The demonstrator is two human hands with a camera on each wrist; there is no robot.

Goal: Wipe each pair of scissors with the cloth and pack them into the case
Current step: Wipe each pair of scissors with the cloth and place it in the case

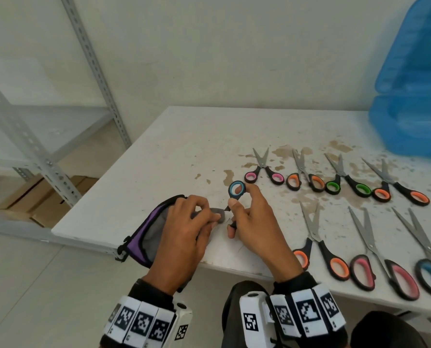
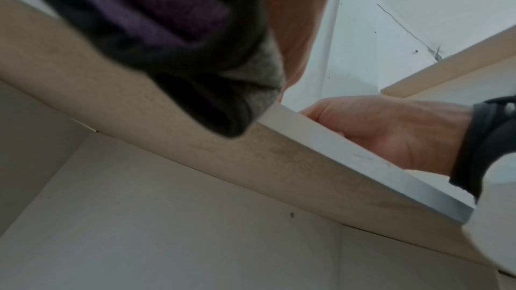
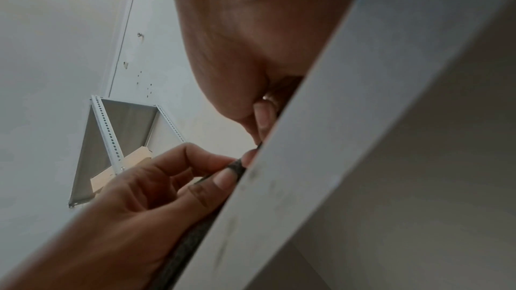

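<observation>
My right hand (image 1: 242, 197) holds a small pair of blue-handled scissors (image 1: 236, 189) by one handle ring, the blades pointing toward my left hand. My left hand (image 1: 215, 217) pinches a grey cloth (image 1: 219, 212) around the blades, which are hidden inside it. That hand rests over an open purple and black pouch (image 1: 144, 232) at the table's front left corner. In the right wrist view, the left hand's fingertips (image 3: 223, 178) pinch the cloth (image 3: 237, 165) at the table edge. A blue plastic case (image 1: 410, 109) stands open at the back right.
Several scissors lie open in two rows on the stained white table (image 1: 184, 146), from pink-handled scissors (image 1: 263, 169) to large ones (image 1: 375, 252) near the front edge. Metal shelving (image 1: 46, 156) and cardboard boxes (image 1: 41, 197) stand to the left.
</observation>
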